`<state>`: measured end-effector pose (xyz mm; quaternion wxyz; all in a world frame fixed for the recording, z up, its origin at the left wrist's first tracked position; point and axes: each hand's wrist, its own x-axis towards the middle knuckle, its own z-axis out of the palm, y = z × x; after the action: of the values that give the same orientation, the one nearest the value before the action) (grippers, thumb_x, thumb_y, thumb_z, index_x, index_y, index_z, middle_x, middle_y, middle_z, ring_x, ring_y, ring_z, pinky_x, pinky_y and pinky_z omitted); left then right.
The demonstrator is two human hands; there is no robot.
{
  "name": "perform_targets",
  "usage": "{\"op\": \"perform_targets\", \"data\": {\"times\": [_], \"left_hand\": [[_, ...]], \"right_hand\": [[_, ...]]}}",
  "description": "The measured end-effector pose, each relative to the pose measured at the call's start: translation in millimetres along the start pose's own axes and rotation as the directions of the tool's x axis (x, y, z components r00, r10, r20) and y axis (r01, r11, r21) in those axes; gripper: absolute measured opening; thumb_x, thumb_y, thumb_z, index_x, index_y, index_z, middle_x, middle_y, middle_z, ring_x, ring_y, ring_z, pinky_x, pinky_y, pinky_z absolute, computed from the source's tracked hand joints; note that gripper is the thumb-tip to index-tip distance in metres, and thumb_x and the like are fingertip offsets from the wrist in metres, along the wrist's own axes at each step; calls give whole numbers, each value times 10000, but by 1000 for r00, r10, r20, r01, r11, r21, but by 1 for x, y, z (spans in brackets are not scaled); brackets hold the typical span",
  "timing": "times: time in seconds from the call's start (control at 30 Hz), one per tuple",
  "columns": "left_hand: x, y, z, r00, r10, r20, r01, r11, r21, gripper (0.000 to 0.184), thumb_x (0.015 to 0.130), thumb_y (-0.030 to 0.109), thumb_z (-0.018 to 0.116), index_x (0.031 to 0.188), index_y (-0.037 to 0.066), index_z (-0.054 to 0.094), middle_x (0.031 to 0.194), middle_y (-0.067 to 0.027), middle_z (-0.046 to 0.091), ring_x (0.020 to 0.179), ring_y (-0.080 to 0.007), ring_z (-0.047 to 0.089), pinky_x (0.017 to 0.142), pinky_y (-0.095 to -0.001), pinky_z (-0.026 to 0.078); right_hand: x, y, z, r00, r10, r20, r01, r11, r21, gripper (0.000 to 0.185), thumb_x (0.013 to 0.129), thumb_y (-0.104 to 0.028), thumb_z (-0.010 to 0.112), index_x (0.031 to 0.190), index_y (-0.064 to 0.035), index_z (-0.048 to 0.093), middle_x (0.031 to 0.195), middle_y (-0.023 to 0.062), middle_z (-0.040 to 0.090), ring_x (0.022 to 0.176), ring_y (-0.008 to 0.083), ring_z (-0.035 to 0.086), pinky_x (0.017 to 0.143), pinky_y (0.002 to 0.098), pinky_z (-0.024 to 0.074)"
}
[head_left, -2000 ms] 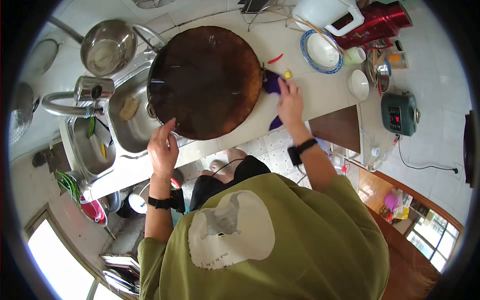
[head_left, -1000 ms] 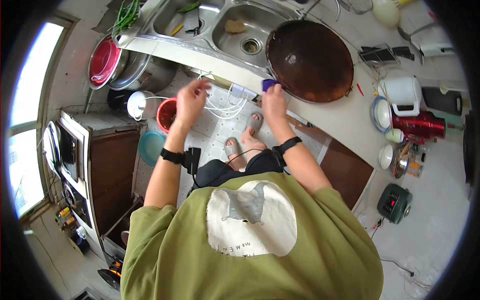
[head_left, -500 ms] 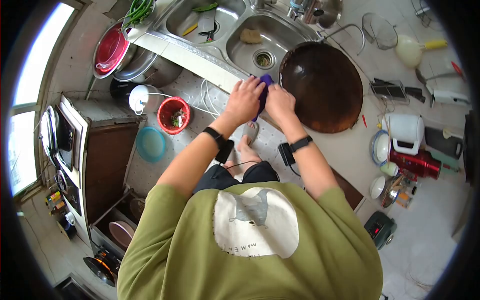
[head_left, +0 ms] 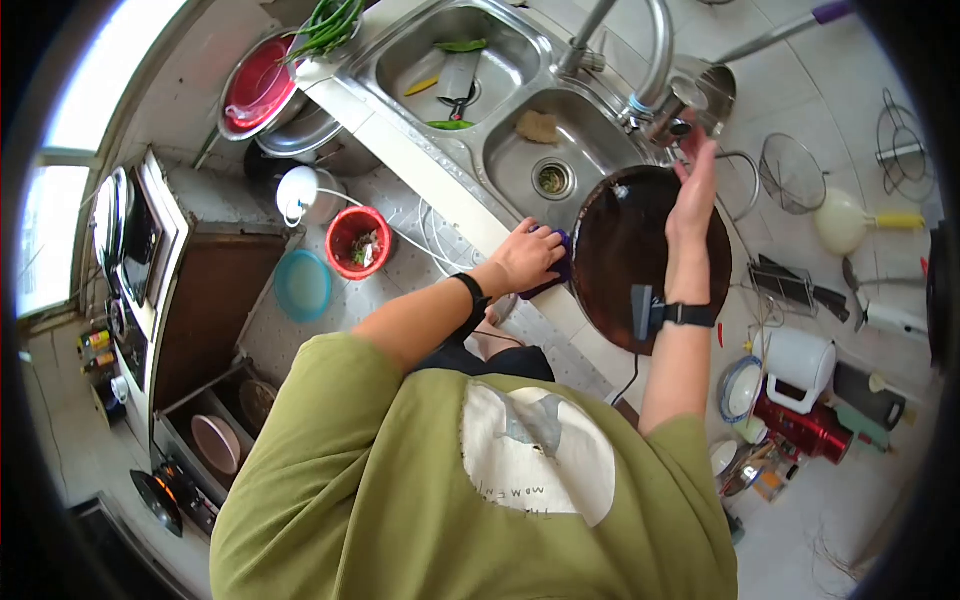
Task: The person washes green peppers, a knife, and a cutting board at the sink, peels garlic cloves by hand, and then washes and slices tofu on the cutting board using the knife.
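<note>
My left hand [head_left: 527,258] has its fingers curled over a purple cloth [head_left: 560,272] at the counter's front edge, beside the near rim of a big dark wok [head_left: 620,260]. The wok lies on the counter next to the sink and overlaps its right basin [head_left: 510,165]. Over the far side of the wok reaches my right hand [head_left: 692,200], fingers stretched out with nothing visible in them. Its fingertips are close to a steel fitting [head_left: 680,112] by the tap [head_left: 660,50]; whether they touch it I cannot tell.
A cleaver [head_left: 460,78] and green peppers [head_left: 462,46] lie in the left basin, a tan sponge [head_left: 537,126] in the right. On the floor stand a red bin [head_left: 358,243] and a blue basin [head_left: 302,286]. A red thermos [head_left: 805,428] and a white jug [head_left: 800,362] are right of the wok.
My hands were together on the purple cloth; now they are apart. The right has let go and moved up over the wok, while the left keeps the cloth. The whole view has shifted and turned.
</note>
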<state>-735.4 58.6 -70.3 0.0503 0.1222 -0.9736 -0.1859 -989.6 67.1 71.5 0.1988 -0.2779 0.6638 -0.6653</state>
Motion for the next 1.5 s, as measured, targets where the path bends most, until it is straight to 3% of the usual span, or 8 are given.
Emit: {"op": "perform_targets", "data": {"times": [0.23,0.6,0.77,0.83,1.03,1.3,1.4,1.5], "left_hand": [[-22,-71,-18,999,-39,-35,40,999,29,319,887,410,714,1095,182,635,1068,-15,597,1153,-215,578,1202,-526,291],[-92,-243,-79,980,-187,-60,195,969,155,638,900,316,712,1486,165,508,1595,-7,461,1550,-163,314,1285,-487,181],[-108,-322,-124,934,-344,-102,357,914,193,662,916,228,699,1533,185,464,1600,-11,455,1544,-168,329,1286,-476,183],[-112,-352,-134,899,-408,-161,435,875,212,622,928,244,685,1514,191,485,1593,-4,462,1534,-166,345,1282,-481,191],[-104,-377,-145,852,-476,-217,518,827,221,523,919,269,694,1410,137,568,1513,-33,528,1509,-200,383,1271,-492,219],[-55,-287,-103,989,-100,-107,105,994,37,530,802,273,784,1283,113,630,1211,-74,637,1256,-249,580,1242,-492,309],[-51,-293,-110,992,-121,-38,121,993,5,515,796,286,793,1263,130,642,1182,-58,636,1215,-241,590,1239,-487,311],[-63,-315,-122,980,-197,-31,198,979,37,474,804,302,795,1227,138,659,1203,-38,633,1244,-223,571,1246,-494,282]], "right_hand": [[24,-12,36,997,80,-9,-80,997,1,547,1092,-616,402,1237,-119,580,1183,3,571,1114,142,507,998,358,385],[-43,-27,131,1000,-1,21,6,965,-261,623,1128,-532,382,1068,17,672,1066,64,662,1029,170,569,977,342,431],[-36,-6,168,996,6,85,20,952,-307,643,1139,-504,356,1161,53,675,1155,112,696,1073,193,615,997,338,446],[-11,8,182,989,145,-37,-131,956,261,588,1134,-470,392,1193,35,688,1100,103,697,995,200,622,928,343,468],[151,116,140,981,175,83,-178,984,25,475,1113,-371,492,1358,17,615,1268,113,666,1253,218,592,1096,371,433],[223,121,178,874,300,382,-338,940,36,681,1090,-259,537,1585,119,263,1669,254,272,1532,271,317,1265,354,240],[219,118,182,906,284,313,-313,949,46,619,1088,-250,545,1548,118,353,1498,170,491,1372,199,470,1191,313,314],[217,105,186,888,338,314,-349,937,-19,663,1092,-286,537,1577,99,304,1606,211,381,1483,264,390,1247,360,282]]}}
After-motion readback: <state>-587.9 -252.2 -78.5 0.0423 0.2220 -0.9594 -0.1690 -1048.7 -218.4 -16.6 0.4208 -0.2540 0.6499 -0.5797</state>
